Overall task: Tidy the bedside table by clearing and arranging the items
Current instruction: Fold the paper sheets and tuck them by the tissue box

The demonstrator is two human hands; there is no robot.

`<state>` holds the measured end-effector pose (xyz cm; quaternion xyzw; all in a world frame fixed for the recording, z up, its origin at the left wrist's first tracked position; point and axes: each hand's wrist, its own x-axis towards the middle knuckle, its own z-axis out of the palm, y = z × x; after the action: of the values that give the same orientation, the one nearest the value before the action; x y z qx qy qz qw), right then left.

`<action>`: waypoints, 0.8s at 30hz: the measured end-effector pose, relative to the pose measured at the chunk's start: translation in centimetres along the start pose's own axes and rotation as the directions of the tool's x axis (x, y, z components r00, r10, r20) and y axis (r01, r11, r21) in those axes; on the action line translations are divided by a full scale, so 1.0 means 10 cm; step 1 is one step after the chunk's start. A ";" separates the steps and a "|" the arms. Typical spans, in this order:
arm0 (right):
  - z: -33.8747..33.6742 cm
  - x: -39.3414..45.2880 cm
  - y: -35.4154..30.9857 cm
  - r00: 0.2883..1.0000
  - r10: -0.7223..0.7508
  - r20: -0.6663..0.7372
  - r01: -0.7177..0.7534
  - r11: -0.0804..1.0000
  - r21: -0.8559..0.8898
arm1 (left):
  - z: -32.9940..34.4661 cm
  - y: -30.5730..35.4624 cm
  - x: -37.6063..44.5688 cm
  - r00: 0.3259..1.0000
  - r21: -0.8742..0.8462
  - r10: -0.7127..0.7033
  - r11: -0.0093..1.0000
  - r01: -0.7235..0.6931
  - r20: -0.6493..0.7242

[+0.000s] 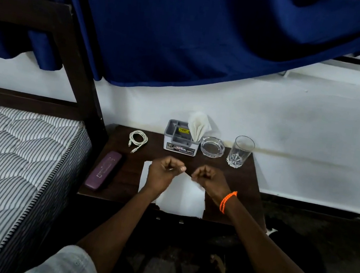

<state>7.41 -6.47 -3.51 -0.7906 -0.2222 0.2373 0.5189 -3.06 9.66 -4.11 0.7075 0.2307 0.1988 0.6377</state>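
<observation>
Both hands are curling over the white paper (180, 194) at the front of the bedside table (246, 182): the left hand (163, 172) and right hand (208, 179) are pinching what seems to be its raised edge between them, though blur is hiding the exact grip. They are probably folding it; the next move likely needs a square crease. Beyond are lying the coiled cable (138, 139), organizer (180, 140), ashtray (212, 146) and glass (240, 151); a purple case (103, 170) is resting leftward.
</observation>
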 end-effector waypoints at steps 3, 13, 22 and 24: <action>0.01 0.06 0.14 0.999 -0.015 -0.047 0.002 0.962 -0.272 | 0.03 -0.07 -0.03 0.999 0.069 0.010 0.998 -0.006 -0.051; -0.03 -0.01 0.42 0.956 0.228 -0.184 -0.293 0.759 -0.582 | -0.14 -0.37 -0.14 0.998 0.697 -0.052 0.714 0.068 -0.044; 0.22 -0.08 0.18 0.920 0.310 -0.242 -0.382 0.847 -0.369 | -0.01 -0.25 -0.18 0.983 0.691 -0.117 0.700 0.180 -0.139; 0.25 -0.03 0.17 0.908 0.345 -0.238 -0.399 0.886 -0.238 | 0.01 -0.25 -0.14 0.971 0.599 -0.171 0.764 0.238 -0.168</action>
<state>5.84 -5.51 -5.92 -0.9030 -0.0472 0.2224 0.3645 -4.35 8.94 -6.61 0.8357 0.3912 0.0781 0.3776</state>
